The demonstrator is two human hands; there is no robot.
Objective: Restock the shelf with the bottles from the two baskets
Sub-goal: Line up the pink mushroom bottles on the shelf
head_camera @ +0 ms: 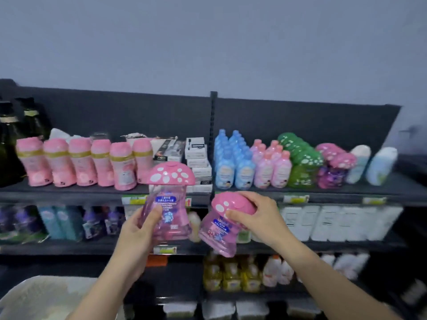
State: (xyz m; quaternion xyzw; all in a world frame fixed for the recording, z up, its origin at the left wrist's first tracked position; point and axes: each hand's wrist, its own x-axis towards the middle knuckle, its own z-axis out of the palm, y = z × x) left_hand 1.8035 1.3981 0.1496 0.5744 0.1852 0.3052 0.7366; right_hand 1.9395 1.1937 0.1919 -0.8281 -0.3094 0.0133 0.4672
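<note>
Right now we hold two pink mushroom-cap bottles in the air in front of the shelf, both off it. Left grip: fingers curled round the body of the left bottle, thumb across the label, bottle upright. Right grip: fingers wrapped over the cap of the right bottle, bottle tilted, cap leaning right. The two sit just beside each other with a small gap. Matching bottles stand on the top shelf at right, next to green ones. White basket lower left, contents too blurred to tell.
</note>
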